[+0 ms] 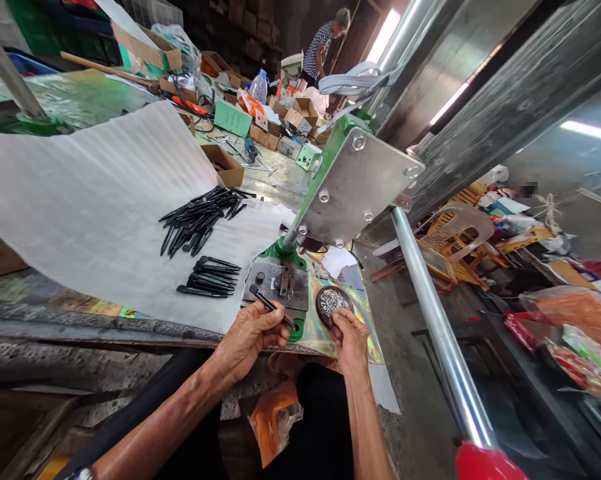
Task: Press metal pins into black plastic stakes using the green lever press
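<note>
My left hand is closed on a thin black stick and holds its tip over the grey die plate of a green hand press. My right hand rests with fingers pinched at the near rim of a small round dark dish filled with tiny silvery pieces. Whether a piece is in the fingers is hidden. Two piles of black sticks, a large one and a smaller one, lie on a white sheet to the left.
The press's steel lever with a red knob runs down the right. Cardboard boxes and clutter fill the bench behind. A person stands far back. Plastic chairs and bags stand at the right.
</note>
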`<state>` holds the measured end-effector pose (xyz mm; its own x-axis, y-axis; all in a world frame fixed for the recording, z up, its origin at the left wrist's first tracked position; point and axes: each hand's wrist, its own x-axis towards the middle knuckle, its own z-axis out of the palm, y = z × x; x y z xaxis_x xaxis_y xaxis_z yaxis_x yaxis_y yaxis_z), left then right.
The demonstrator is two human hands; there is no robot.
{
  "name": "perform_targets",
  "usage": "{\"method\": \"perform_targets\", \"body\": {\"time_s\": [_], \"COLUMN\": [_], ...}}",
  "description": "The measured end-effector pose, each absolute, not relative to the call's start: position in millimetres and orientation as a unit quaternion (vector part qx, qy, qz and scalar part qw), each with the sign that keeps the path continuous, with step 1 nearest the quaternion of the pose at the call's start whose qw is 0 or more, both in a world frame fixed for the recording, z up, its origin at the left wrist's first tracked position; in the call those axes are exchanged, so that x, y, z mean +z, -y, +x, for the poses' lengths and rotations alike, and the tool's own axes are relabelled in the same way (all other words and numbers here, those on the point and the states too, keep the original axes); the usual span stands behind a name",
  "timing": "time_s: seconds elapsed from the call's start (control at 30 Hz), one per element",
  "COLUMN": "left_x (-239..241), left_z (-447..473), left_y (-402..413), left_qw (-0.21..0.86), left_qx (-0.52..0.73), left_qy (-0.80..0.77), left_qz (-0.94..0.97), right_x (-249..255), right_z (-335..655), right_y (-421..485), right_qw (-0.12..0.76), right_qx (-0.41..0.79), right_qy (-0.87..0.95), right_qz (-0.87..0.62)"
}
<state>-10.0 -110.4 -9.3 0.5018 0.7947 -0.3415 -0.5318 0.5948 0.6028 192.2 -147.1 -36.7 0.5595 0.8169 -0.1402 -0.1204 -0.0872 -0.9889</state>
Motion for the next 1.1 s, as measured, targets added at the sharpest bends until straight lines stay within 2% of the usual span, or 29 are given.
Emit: {"method": "perform_targets", "body": {"time_s": [0.17,0.27,0.63,1.1], "left_x": [-6.6,-5.2,-8.6,-5.1], "left_z": [-12.7,-17.4,-27.5,-36.3], "left_y": [111.4,114.2,118.4,119.4], "left_qw": [0.865,0.878,0.887,0.87], "left_qx": [0.397,0.394,0.402,0.415], "left_qy": [-0.267,-0.242,-0.194,-0.21], "left_qz": [0.148,0.127,0.115,0.164], "right_x": [5.7,17.3,18.8,19.9], "right_z": [129.5,109.0,94.2,88.9], "right_y": [165.9,168.8,170.3,169.6], "right_qw": [0.584,0.585,0.574,0.561], "right_qx": [0.504,0.538,0.542,0.547], "right_qy": [0.314,0.316,0.329,0.34], "right_qz": [-0.554,-0.518,-0.519,-0.519]}}
